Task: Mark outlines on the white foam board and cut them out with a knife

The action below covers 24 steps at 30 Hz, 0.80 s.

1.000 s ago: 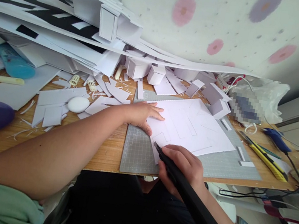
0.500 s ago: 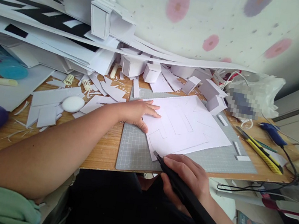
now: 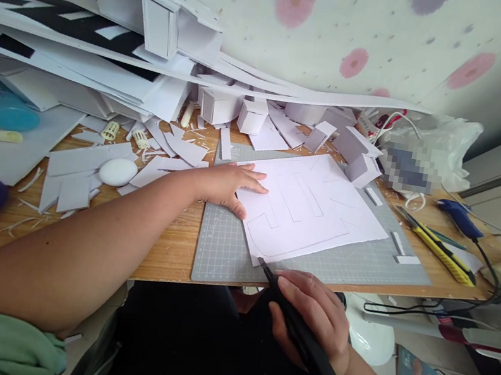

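Observation:
A white sheet of board [image 3: 305,203] with thin drawn outlines lies at an angle on a grey cutting mat [image 3: 220,253]. My left hand [image 3: 234,186] rests flat on the sheet's left edge, fingers spread. Wrapped in the fingers of my right hand [image 3: 314,310] is a long black utility knife [image 3: 289,315]. Its blade tip points at the sheet's near corner; whether it touches the board I cannot tell. Small white strips [image 3: 407,260] lie on the mat's right side.
Board offcuts [image 3: 74,193] and a white egg-shaped object [image 3: 117,172] lie at left. Folded white pieces [image 3: 253,116] stand behind the mat. To the right are a yellow utility knife [image 3: 448,254], a blue glue gun [image 3: 459,219] and cables. Stacked boards [image 3: 118,85] fill the back left.
The view has shifted slightly. My right hand and the knife have moved a little downward relative to the sheet. My left hand stays spread on the board.

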Available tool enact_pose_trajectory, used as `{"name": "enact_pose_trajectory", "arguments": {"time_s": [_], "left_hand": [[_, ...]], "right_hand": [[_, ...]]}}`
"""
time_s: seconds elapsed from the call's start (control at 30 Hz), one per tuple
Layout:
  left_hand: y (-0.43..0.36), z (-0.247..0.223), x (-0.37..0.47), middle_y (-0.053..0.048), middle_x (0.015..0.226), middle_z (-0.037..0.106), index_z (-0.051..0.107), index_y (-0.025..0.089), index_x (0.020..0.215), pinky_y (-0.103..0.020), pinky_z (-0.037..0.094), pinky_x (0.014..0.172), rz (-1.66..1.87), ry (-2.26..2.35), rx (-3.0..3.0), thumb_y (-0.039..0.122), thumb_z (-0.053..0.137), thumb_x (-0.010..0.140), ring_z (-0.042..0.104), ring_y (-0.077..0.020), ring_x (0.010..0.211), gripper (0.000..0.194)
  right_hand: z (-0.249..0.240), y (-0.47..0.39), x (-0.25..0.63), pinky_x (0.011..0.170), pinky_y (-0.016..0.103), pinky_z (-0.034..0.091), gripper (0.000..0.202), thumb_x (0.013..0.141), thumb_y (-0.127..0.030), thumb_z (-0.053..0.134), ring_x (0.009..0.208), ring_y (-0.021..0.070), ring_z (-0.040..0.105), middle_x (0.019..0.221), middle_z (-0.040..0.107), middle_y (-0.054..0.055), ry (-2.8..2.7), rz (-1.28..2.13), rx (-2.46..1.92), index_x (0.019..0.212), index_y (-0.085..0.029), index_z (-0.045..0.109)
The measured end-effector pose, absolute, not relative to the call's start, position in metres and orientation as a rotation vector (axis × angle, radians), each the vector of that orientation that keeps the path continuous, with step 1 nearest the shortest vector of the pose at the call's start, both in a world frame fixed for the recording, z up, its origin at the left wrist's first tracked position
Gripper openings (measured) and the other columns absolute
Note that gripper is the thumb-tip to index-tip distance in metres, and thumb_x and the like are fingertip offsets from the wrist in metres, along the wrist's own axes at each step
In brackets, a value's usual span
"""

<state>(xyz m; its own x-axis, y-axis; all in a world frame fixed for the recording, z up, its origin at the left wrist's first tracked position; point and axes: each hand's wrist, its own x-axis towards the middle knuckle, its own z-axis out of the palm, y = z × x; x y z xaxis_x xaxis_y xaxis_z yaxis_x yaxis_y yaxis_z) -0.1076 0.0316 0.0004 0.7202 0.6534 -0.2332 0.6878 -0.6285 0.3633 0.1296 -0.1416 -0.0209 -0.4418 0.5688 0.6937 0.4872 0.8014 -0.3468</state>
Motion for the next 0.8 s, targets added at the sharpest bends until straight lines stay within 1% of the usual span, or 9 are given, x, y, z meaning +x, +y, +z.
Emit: {"name": "enact_pose_trajectory", "arguments": {"time_s": [0.13, 0.23, 0.33, 0.47, 0.67, 0.8], "left_hand": [[0.031, 0.001, -0.107, 0.002, 0.156, 0.021, 0.042, 0.033, 0.139, -0.044, 0.009, 0.115, -0.101, 1.034, 2.498, 0.061, 0.064, 0.075, 0.007, -0.0258, 0.145, 0.074], [0.03, 0.002, -0.106, 0.002, 0.156, 0.021, 0.042, 0.032, 0.14, -0.045, 0.008, 0.115, -0.099, 1.026, 2.508, 0.061, 0.063, 0.075, 0.007, -0.0262, 0.145, 0.074], [0.03, 0.002, -0.107, 0.002, 0.156, 0.021, 0.041, 0.033, 0.14, -0.045, 0.008, 0.115, -0.109, 1.03, 2.509, 0.061, 0.063, 0.075, 0.007, -0.0256, 0.145, 0.074], [0.031, 0.0, -0.108, 0.003, 0.156, 0.021, 0.041, 0.034, 0.139, -0.044, 0.009, 0.115, -0.106, 1.021, 2.52, 0.061, 0.063, 0.074, 0.007, -0.0248, 0.145, 0.074], [0.03, 0.002, -0.107, 0.002, 0.156, 0.021, 0.041, 0.034, 0.139, -0.045, 0.01, 0.115, -0.119, 1.029, 2.523, 0.062, 0.064, 0.073, 0.007, -0.0255, 0.145, 0.076], [0.028, 0.004, -0.107, 0.003, 0.156, 0.021, 0.042, 0.033, 0.139, -0.046, 0.01, 0.115, -0.118, 1.033, 2.524, 0.062, 0.063, 0.073, 0.007, -0.026, 0.145, 0.075]], "right_hand": [[-0.033, -0.141, 0.129, 0.063, 0.035, 0.061, 0.053, 0.07, -0.003, 0.062, 0.08, 0.0235, 0.07, 0.094, 0.071, 0.013, -2.041, 0.089, -0.731, 0.121, -0.015, 0.054], [-0.037, -0.14, 0.13, 0.065, 0.038, 0.061, 0.054, 0.07, -0.003, 0.062, 0.082, 0.0244, 0.07, 0.097, 0.07, 0.013, -2.021, 0.134, -0.725, 0.121, -0.016, 0.054], [-0.033, -0.141, 0.133, 0.065, 0.036, 0.06, 0.049, 0.072, -0.005, 0.062, 0.082, 0.0236, 0.07, 0.096, 0.07, 0.012, -2.036, 0.231, -0.76, 0.119, -0.018, 0.055], [-0.022, -0.137, 0.135, 0.064, 0.032, 0.059, 0.041, 0.075, -0.008, 0.061, 0.081, 0.0212, 0.07, 0.092, 0.071, 0.009, -2.0, 0.325, -0.843, 0.114, -0.02, 0.058], [-0.019, -0.106, 0.119, 0.065, 0.03, 0.058, 0.028, 0.078, -0.017, 0.064, 0.077, 0.0191, 0.07, 0.09, 0.072, 0.004, -1.991, 0.298, -0.971, 0.105, -0.024, 0.062], [-0.021, -0.092, 0.109, 0.069, 0.03, 0.058, 0.025, 0.079, -0.02, 0.064, 0.079, 0.0186, 0.07, 0.091, 0.072, 0.004, -2.018, 0.32, -0.986, 0.104, -0.023, 0.061]]}}
